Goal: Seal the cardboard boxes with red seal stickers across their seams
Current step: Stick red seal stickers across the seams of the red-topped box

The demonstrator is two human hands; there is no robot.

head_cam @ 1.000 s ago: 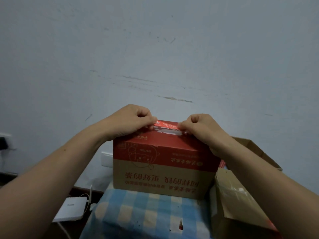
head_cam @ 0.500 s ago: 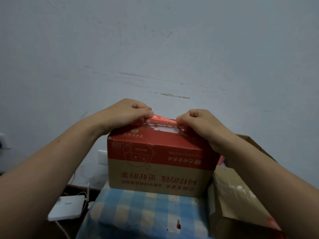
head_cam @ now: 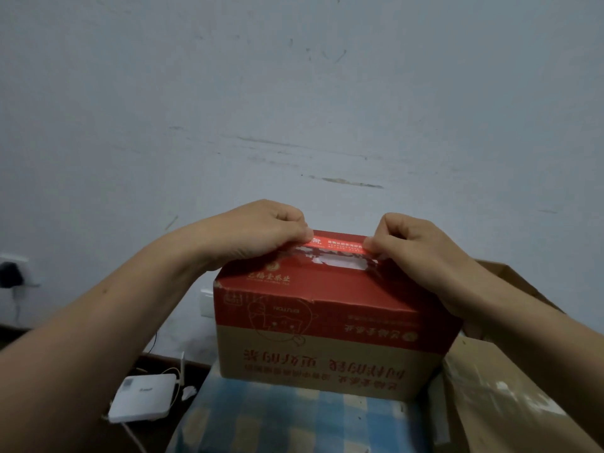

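Head view: my left hand (head_cam: 261, 233) and right hand (head_cam: 415, 246) each pinch one end of the red seal sticker (head_cam: 340, 245), stretched across the top of the red-and-brown cardboard box (head_cam: 327, 322). That box sits on a blue checkered cloth (head_cam: 294, 416). The sticker lies along the top seam by the torn handle slot; can't tell if it's stuck down. My read: this box is mid-seal and the ends need pressing flat. The plain brown box (head_cam: 496, 403) just beside it shows no sticker, so it's probably left to do.

Red-and-tan box (head_cam: 327, 325), seemingly blue-checked cloth (head_cam: 294, 423)
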